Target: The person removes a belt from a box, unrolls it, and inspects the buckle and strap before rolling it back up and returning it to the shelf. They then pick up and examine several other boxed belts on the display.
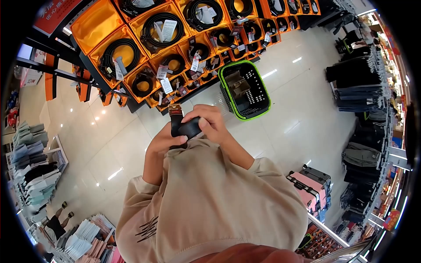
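Observation:
Both hands hold a black leather belt [190, 128] in front of my body, partly coiled, its gold-coloured buckle [174, 108] pointing up toward the display. My left hand [164, 139] grips the belt from the left, with the thumb pressed on its lower part. From the right, my right hand [211, 122] closes over the coiled part with thumb and fingers. Beyond the hands, coiled black belts [163, 30] with white tags sit in orange-lined boxes [93, 24].
A black shopping basket [245, 90] with a green rim stands on the tiled floor, a brownish item inside. Dark clothes [357, 72] hang along the right. Pink and dark suitcases [307, 186] stand lower right. Folded shirts [35, 162] and a person [56, 228] are at left.

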Tool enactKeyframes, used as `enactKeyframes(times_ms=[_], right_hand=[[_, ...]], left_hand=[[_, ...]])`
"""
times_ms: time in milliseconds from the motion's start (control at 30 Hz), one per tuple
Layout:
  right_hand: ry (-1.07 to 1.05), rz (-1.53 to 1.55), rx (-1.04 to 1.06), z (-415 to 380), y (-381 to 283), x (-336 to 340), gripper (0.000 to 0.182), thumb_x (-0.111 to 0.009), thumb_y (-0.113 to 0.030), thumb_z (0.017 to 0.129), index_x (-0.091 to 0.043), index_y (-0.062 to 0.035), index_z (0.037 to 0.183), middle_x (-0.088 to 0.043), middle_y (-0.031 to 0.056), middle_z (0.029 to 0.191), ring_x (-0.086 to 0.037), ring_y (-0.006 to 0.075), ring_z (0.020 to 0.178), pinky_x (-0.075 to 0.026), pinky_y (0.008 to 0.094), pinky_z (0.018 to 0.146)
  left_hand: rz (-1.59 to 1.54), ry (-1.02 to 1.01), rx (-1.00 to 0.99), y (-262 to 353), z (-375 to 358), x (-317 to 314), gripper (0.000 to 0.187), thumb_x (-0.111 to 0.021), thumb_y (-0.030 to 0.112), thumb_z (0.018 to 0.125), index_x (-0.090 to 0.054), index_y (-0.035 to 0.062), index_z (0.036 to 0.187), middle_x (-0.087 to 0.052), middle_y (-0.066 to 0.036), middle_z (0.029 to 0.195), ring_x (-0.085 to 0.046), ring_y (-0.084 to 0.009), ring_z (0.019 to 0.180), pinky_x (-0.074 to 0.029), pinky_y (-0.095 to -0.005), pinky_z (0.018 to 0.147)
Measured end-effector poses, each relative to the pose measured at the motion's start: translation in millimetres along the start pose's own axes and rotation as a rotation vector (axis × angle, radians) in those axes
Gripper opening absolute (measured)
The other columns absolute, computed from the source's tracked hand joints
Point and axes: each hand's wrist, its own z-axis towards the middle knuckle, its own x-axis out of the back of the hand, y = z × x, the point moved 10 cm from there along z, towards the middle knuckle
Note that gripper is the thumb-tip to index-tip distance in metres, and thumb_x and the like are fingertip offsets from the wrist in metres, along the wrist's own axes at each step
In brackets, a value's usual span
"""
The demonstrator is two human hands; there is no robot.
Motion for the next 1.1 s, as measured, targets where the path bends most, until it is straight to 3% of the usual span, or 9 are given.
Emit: enactKeyframes(times_ms=[133,233,367,667,767,900,933,1033,1100], right_hand=[[-0.084,-0.42,0.064,3,-23,-13,0.024,-0.05,-0.019,0.091,-0.068,-0.0035,0.084,-0.057,0.0123,0.069,-0.055,0.0322,0.06,-0.044,0.0393,0.054],[-0.076,-0.351,0.027,7,-16,-11,0.033,-0.045,-0.026,0.095,-0.068,-0.0034,0.088,-0.06,0.0132,0.072,-0.058,0.0286,0.062,-0.046,0.0383,0.056],[0.528,0.727,-0.63,-23,52,-1,0.051,-0.038,-0.037,0.098,-0.065,0.0032,0.08,-0.063,0.0113,0.073,-0.056,0.016,0.067,-0.043,0.0285,0.07],[-0.07,-0.536,0.188,18,-35,-6,0.015,-0.067,-0.003,0.077,-0.061,-0.0001,0.063,-0.048,0.0077,0.052,-0.045,0.0249,0.043,-0.035,0.0303,0.042],[0.033,-0.361,0.104,19,-30,1,0.019,-0.066,-0.005,0.077,-0.059,-0.001,0.06,-0.046,0.0083,0.051,-0.046,0.0244,0.044,-0.036,0.0321,0.043],[0.769,0.73,-0.627,-33,63,10,0.036,-0.047,-0.025,0.094,-0.055,-0.002,0.068,-0.051,0.0077,0.06,-0.05,0.0149,0.058,-0.038,0.0306,0.052],[0.711,0.825,-0.704,-44,76,3,0.037,-0.043,-0.027,0.097,-0.054,-0.002,0.072,-0.053,0.0078,0.065,-0.052,0.0153,0.065,-0.039,0.0277,0.057],[0.472,0.531,-0.431,-37,63,16,0.036,-0.046,-0.022,0.096,-0.055,0.0001,0.069,-0.053,0.0069,0.064,-0.052,0.0152,0.062,-0.041,0.0274,0.058],[0.261,-0.178,-0.111,-14,11,25,0.02,-0.063,-0.006,0.081,-0.058,0.0022,0.063,-0.049,0.0064,0.054,-0.047,0.0146,0.046,-0.037,0.0304,0.046]], left_hand=[[-0.059,-0.032,-0.067,3,0,-8,0.07,-0.078,0.033,0.073,-0.048,-0.0018,0.125,-0.055,-0.003,0.107,-0.052,-0.0107,0.096,-0.042,-0.0222,0.078],[-0.04,0.134,-0.063,-23,4,21,0.074,-0.078,0.04,0.072,-0.048,-0.0022,0.125,-0.055,-0.002,0.105,-0.051,-0.0095,0.091,-0.041,-0.0203,0.073],[-0.012,-0.011,-0.033,-21,13,21,0.069,-0.074,0.036,0.076,-0.048,-0.0023,0.127,-0.057,-0.004,0.095,-0.047,-0.0061,0.068,-0.034,-0.0198,0.055],[0.188,-0.004,-0.039,23,12,-8,0.044,-0.071,0.025,0.081,-0.056,0.0037,0.116,-0.057,0.001,0.098,-0.048,-0.006,0.082,-0.039,-0.02,0.068],[0.229,0.061,-0.085,28,9,-3,0.046,-0.074,0.031,0.078,-0.058,0.002,0.111,-0.057,0.001,0.091,-0.047,-0.0056,0.077,-0.038,-0.0205,0.063],[0.0,0.108,0.011,5,6,11,0.057,-0.075,0.037,0.075,-0.056,-0.0004,0.115,-0.054,0.001,0.082,-0.044,-0.0049,0.065,-0.034,-0.0197,0.054],[-0.051,0.084,0.018,3,8,9,0.058,-0.074,0.036,0.075,-0.056,-0.0004,0.116,-0.053,0.001,0.081,-0.043,-0.0046,0.064,-0.033,-0.0195,0.053],[0.017,0.064,0.029,2,6,-5,0.062,-0.071,0.034,0.078,-0.051,-0.001,0.124,-0.052,0.002,0.08,-0.041,-0.0033,0.062,-0.03,-0.0181,0.053],[0.038,0.087,0.068,5,1,-4,0.061,-0.071,0.033,0.079,-0.051,0.0001,0.125,-0.053,0.002,0.083,-0.041,-0.003,0.063,-0.03,-0.018,0.054]])
